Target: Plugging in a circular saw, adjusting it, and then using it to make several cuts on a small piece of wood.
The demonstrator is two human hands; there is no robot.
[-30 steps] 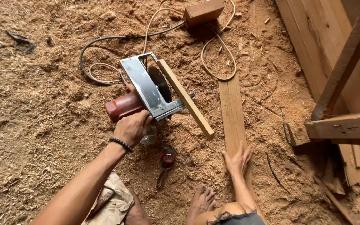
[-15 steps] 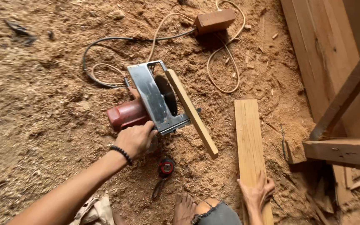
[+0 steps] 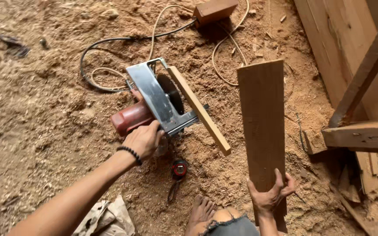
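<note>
On the sawdust floor, a circular saw (image 3: pixel 152 107) is held at its handle by the left hand (image 3: pixel 143 140), w/ the fingers curled tight round the grip. Its red motor body sticks out to the left, & its shiny flat metal plate is tipped up so the dark round blade can be seen. The saw is judged to be heavy & hard, w/ a sharp blade, so it is best held only by the handle, well away from the teeth. A thin wood strip (image 3: pixel 200 111) lies slanted against the plate; it looks light & stiff. A flat wooden board (image 3: pixel 261 131) is held near its bottom end by the right hand (image 3: pixel 270 196), fingers wrapped round both edges. The board is lifted off the floor, just right of the saw. It looks stiff, dry & a bit rough, prob. not too heavy, but long, so the far end could swing; splinters could be picked up at the edges. A black cord (image 3: pixel 106 43) & a pale cord (image 3: pixel 228 48) loop over the soft, crumbly sawdust. A small red tape measure (image 3: pixel 179 168) lies near a bare foot (image 3: pixel 201 209). Big planks (image 3: pixel 342 48) & a wood frame (image 3: pixel 362 133) are seen at the right.
</note>
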